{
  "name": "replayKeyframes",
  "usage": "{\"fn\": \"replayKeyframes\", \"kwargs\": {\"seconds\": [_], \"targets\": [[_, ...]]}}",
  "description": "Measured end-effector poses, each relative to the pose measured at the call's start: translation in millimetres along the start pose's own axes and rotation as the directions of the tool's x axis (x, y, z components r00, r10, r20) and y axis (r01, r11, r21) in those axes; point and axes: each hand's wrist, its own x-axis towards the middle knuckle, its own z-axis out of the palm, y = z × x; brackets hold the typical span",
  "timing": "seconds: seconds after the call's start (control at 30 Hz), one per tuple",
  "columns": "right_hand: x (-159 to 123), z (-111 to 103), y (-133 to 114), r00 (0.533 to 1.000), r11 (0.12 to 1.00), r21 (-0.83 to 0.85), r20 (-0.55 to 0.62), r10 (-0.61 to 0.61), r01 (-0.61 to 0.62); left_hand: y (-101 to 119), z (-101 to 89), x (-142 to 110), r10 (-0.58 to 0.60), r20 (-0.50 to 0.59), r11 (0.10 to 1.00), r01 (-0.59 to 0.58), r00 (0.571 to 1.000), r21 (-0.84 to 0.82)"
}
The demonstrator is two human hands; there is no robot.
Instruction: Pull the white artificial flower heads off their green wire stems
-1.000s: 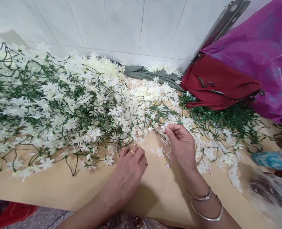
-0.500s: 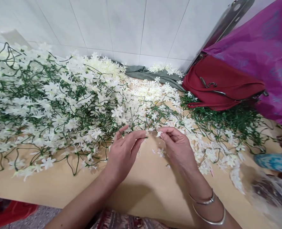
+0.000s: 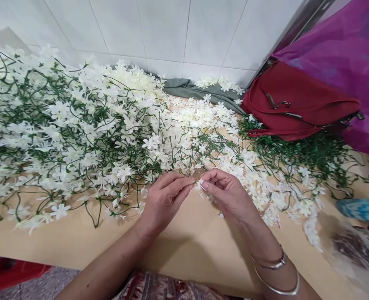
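Observation:
Close together above the tan tabletop point(image 3: 187, 246), both my hands are closed in a pinch. My left hand point(image 3: 165, 200) grips a thin green stem point(image 3: 195, 182) whose tip points right. Between the thumb and fingers of my right hand point(image 3: 230, 193) is a small white artificial flower point(image 3: 200, 184), touching the stem's tip. To the left lies a big heap of white artificial flowers point(image 3: 87, 158) on green stems. Loose white blossoms point(image 3: 193, 118) are strewn behind my hands and to the right of them.
A dark red bag point(image 3: 297, 100) rests on green stems point(image 3: 303, 154) at the back right, beside a purple plastic bag point(image 3: 337, 54). Grey-green cloth point(image 3: 200, 91) runs along the tiled wall point(image 3: 162, 29). Clear plastic point(image 3: 359, 254) lies at the right edge. Something red point(image 3: 9, 273) stands below the table.
My hands have come together, bringing the white flower in my right hand against the stem held in my left. My left fingers have drawn in. The view has shifted slightly.

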Motion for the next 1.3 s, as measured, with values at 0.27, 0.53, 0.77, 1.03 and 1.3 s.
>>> {"fn": "replayKeyframes", "kwargs": {"seconds": [0.27,0.53,0.77,1.03,1.3], "targets": [[1.3,-1.7,-8.2,0.991,0.993,0.039,0.081,0.107,-0.11,-4.1,-2.5,0.3,0.016,0.105,0.998,-0.01,0.994,-0.055],[3.2,-1.1,-3.0,0.99,0.993,0.035,0.094,0.109,-0.113,-6.3,-3.1,0.8,-0.048,0.194,0.984,0.08,0.98,-0.159],[3.4,3.8,3.1,0.993,0.997,-0.039,0.091,0.072,-0.069,-10.9,-3.6,-2.5,-0.166,0.289,0.96,0.222,0.943,-0.172],[5.6,11.1,4.7,0.995,0.998,-0.008,0.07,0.065,-0.065,-11.6,1.3,-6.3,-0.252,0.237,0.922,0.308,0.938,-0.236],[6.9,3.2,2.0,0.983,0.981,0.09,0.081,0.166,-0.173,-4.6,3.0,-2.9,-0.31,0.235,0.882,0.37,0.921,-0.29]]}}
